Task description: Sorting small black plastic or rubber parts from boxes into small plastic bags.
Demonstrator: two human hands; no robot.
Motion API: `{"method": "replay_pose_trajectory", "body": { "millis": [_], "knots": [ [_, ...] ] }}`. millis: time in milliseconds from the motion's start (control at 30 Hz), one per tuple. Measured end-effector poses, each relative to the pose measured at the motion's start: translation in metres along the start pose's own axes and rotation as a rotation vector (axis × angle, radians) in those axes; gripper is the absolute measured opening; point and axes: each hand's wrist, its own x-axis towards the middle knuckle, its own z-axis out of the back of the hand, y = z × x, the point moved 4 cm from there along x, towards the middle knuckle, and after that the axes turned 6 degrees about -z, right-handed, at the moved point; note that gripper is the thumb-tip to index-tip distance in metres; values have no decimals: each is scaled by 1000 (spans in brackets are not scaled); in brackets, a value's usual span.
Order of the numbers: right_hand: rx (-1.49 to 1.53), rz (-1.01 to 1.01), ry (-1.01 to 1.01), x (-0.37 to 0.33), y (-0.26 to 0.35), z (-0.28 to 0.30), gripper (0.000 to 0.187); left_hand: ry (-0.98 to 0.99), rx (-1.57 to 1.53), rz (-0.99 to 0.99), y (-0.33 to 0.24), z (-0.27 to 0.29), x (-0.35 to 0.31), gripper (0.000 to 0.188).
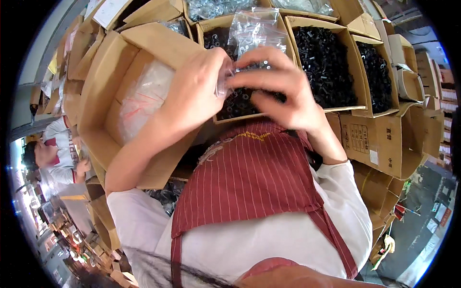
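Note:
My left hand [199,79] is closed on a small clear plastic bag [223,80], held above a carton of black parts. My right hand [283,89] is partly blurred. Its long fingers reach toward the bag's edge with the thumb apart, and whether they touch it I cannot tell. Under both hands lie small black parts [235,106] in an open carton. A stack of clear zip bags [254,29], some with small pieces inside, rests over that carton's far side.
To the left stands a large open carton [103,91] holding clear plastic bags [149,91] with red edges. Cartons of black parts [321,62] adjoin on the right. More cartons with clear bags [218,7] line the back. Another person [57,149] is at the far left.

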Motion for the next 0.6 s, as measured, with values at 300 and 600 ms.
{"method": "replay_pose_trajectory", "body": {
  "millis": [300, 600],
  "knots": [
    [-445, -335, 343, -36, -151, -82, 48, 256, -865, 325, 13, -32, -6, 22],
    [-462, -424, 420, -48, -143, -72, 47, 331, -814, 226, 12, -36, -8, 24]
  ]
}}
